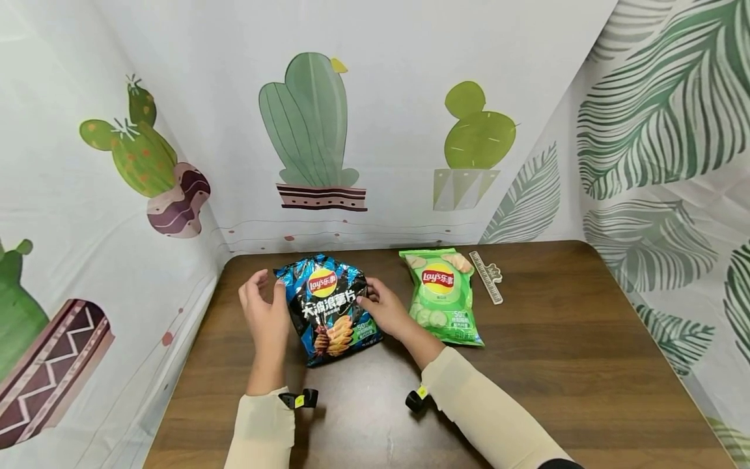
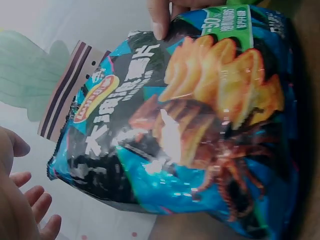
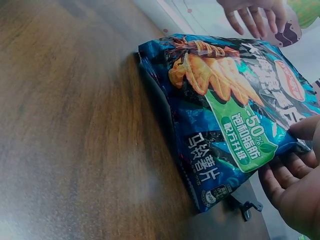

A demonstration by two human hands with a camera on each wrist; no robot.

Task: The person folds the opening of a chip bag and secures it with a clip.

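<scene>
A blue and black bag of potato chips [image 1: 331,306] is at the left of the table, its printed front facing up. My right hand [image 1: 383,306] grips its right edge, thumb on the front and fingers under the edge, as the right wrist view [image 3: 300,170] shows. At the upper left corner of the bag is my left hand [image 1: 263,309], its fingers spread and holding nothing. A gap separates that left hand [image 2: 22,195] from the bag in the left wrist view. The underside of the bag is hidden.
Right of my right hand lies a green bag of chips [image 1: 442,299]. Beside it is a pale ruler-like clip [image 1: 487,277]. In the right wrist view a small dark object [image 3: 245,206] shows past the bag's edge. A cactus-print cloth [image 1: 398,143] hangs behind the brown table [image 1: 545,365].
</scene>
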